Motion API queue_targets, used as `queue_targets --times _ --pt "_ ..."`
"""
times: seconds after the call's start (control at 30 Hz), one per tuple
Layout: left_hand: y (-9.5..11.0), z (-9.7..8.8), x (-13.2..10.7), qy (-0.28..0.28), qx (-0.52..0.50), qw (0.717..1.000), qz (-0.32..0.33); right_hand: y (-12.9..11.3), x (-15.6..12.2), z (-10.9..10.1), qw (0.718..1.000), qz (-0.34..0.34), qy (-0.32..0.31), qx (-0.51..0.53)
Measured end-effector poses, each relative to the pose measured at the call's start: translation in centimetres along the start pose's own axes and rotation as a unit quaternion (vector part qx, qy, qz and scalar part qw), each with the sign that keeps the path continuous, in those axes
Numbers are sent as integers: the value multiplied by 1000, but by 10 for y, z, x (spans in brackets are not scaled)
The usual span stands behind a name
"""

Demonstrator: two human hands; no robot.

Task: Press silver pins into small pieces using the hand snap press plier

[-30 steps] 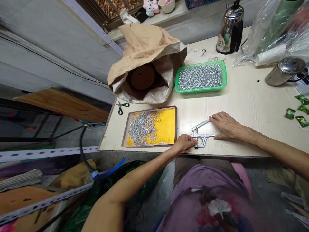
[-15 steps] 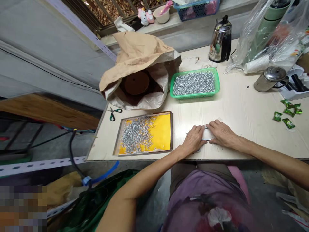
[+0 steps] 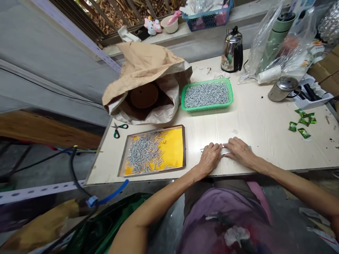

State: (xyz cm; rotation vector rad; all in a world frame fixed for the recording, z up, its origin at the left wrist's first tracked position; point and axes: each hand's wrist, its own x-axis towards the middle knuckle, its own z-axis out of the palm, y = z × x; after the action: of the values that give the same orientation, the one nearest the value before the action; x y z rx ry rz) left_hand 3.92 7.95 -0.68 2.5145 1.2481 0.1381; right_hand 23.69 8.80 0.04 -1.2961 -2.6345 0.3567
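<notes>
My left hand [image 3: 210,158] and my right hand [image 3: 238,151] lie side by side on the front of the pale table [image 3: 267,123]. Both press down on a metal plier-like hand tool [image 3: 224,150], which is almost wholly hidden beneath them. The fingers of both hands are curled over it. To the left lies a flat yellow tray [image 3: 173,148] with a heap of small silver screws [image 3: 144,152]. Farther back stands a green basket [image 3: 230,99] filled with more silver screws [image 3: 206,94].
An open brown paper sack [image 3: 143,76] holding a dark disc stands at the back left, with green-handled scissors [image 3: 118,127] beside it. A steel kettle [image 3: 232,50], a lidded steel pot [image 3: 282,88], plastic bags [image 3: 267,42] and green sweet wrappers [image 3: 300,123] fill the back right.
A second ago the tool lay open, my left hand pinching its head and my right on its handles. Both hands have since closed over it and pressed it flat. The view drifted right.
</notes>
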Motion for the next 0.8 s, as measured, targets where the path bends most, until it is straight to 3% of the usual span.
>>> queue_targets --times 0.13,0.3,0.43,0.53,0.63,0.7,0.8 --pt "12 18 -13 72 -7 997 4 19 12 -17 998 -30 -18 49" --pt "36 42 -29 72 -61 993 71 26 41 -17 1000 -2 -24 -7" --pt "40 43 -31 75 -103 989 71 21 63 -18 999 0 -39 -37" --pt "38 42 -30 81 -114 988 69 4 67 -22 997 0 -36 -68" --pt "40 42 -28 63 -113 990 61 -27 65 -22 988 -125 -78 -40" --pt "44 43 -27 47 -97 993 50 -47 65 -16 967 -226 -118 -19" --pt "49 46 -25 47 -55 996 45 -62 68 -1 944 -292 -145 -47"
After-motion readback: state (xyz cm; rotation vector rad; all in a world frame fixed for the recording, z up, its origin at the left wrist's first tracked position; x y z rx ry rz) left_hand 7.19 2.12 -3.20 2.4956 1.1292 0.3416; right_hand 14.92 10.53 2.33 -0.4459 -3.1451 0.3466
